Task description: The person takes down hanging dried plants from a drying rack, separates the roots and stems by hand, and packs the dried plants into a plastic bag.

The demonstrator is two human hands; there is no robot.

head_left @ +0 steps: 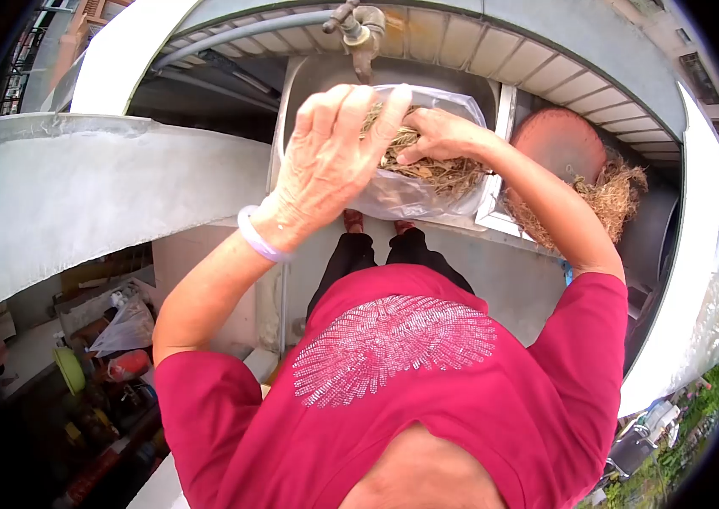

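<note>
A clear plastic bag (393, 193) lies opened out in the metal sink (295, 78), with dried brown plant stalks (440, 174) inside it. My right hand (444, 136) reaches into the bag from the right. Its thumb and fingers close on some of the stalks, and the fingertips are partly sunk among them. Raised over the left side of the bag, my left hand (334, 153) has its thumb and fingers apart, with nothing visible between them. It hides part of the bag and the stalks. A pale bangle (259, 236) circles the left wrist.
A rusty tap (363, 42) juts over the sink's back edge. Right of the sink are a reddish round lid or basin (559, 140) and a tangle of dry roots or stalks (610, 204). A grey ledge (113, 191) runs left, above cluttered items including a white plastic bag (128, 327).
</note>
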